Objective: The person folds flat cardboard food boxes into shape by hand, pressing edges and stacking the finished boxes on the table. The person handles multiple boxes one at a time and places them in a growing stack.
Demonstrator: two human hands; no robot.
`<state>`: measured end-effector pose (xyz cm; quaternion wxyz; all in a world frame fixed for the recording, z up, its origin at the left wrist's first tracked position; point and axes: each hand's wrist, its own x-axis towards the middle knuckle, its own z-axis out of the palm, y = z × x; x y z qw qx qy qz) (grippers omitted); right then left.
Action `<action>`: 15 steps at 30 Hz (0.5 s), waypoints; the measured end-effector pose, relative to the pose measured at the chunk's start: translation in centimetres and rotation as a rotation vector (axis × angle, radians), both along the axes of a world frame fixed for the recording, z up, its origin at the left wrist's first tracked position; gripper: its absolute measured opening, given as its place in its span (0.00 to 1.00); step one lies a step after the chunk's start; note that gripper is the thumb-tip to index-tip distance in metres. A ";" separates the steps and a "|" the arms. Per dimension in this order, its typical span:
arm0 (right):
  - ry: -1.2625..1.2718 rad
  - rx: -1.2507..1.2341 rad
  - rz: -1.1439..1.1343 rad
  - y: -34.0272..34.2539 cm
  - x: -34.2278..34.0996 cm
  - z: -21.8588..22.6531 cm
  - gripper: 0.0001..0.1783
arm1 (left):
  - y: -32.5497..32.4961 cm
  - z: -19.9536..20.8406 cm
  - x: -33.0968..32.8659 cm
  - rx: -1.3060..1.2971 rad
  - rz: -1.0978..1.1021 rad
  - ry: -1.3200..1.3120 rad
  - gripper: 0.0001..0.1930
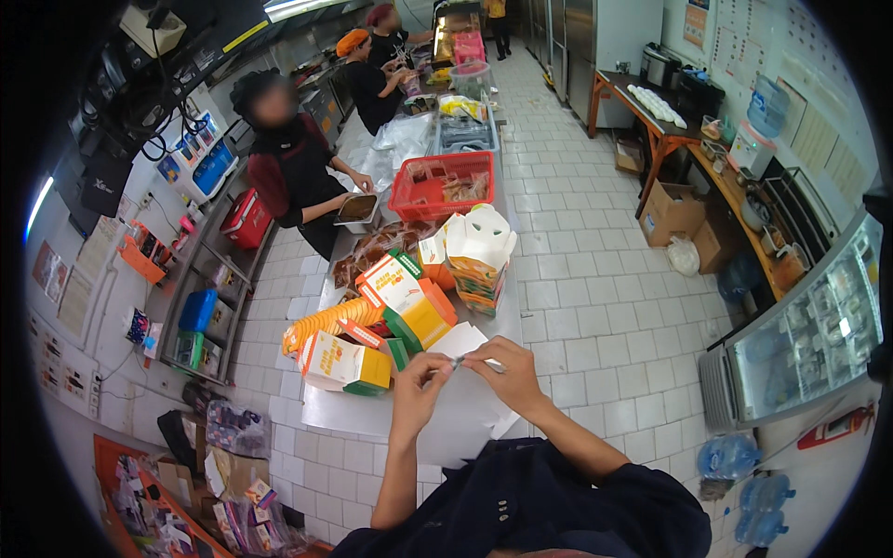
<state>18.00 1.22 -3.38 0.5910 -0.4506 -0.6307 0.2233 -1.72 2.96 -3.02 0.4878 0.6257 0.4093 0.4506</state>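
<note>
Cardboard cartons (409,296): orange lettering on white panels; on the pale surface (454,418), 9 to 11 o'clock from the small item (456,362).
Small item: bluish, type indistinct; 2 o'clock from the left hand (422,383), 9 o'clock from the right hand (508,368).
Left hand: fingertips pinching the small item.
Right hand: fingertips pinching it too.
</note>
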 end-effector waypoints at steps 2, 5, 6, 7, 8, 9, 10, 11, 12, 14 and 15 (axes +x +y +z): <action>0.055 -0.061 0.017 -0.1 0.3 0.3 0.05 | -0.7 -0.1 -0.1 0.074 -0.023 0.066 0.07; -0.064 0.069 0.124 -0.2 0.3 0.7 0.05 | -1.0 -0.4 -0.2 -0.050 0.162 0.015 0.07; -0.112 0.135 0.179 -0.2 0.1 0.8 0.05 | -1.0 -0.4 -0.2 -0.029 0.137 -0.041 0.08; -0.137 0.147 0.148 -0.3 -0.1 0.8 0.05 | -0.9 -0.3 -0.3 -0.028 0.103 -0.065 0.08; -0.141 0.147 0.118 -0.3 -0.3 0.9 0.05 | -0.8 -0.1 -0.4 -0.026 0.086 -0.085 0.08; -0.158 0.122 0.101 -0.4 -0.6 0.9 0.05 | -0.8 0.2 -0.6 0.011 0.060 -0.051 0.08; -0.072 0.083 0.050 -0.5 -0.8 0.9 0.05 | -0.9 0.5 -0.7 0.049 0.049 -0.014 0.08; -0.003 0.018 0.013 -0.6 -0.7 1.0 0.06 | -1.1 0.8 -0.7 0.085 0.046 0.024 0.08; 0.055 -0.046 -0.020 -0.7 -0.8 1.0 0.07 | -1.3 1.1 -0.7 0.144 0.032 0.078 0.08; 0.048 -0.045 -0.001 -0.7 -0.5 1.1 0.08 | -2.1 1.6 -0.5 0.264 0.038 0.212 0.09; 0.061 -0.019 -0.011 -0.6 -0.4 1.2 0.08 | -2.4 1.7 -0.3 0.159 0.079 0.142 0.09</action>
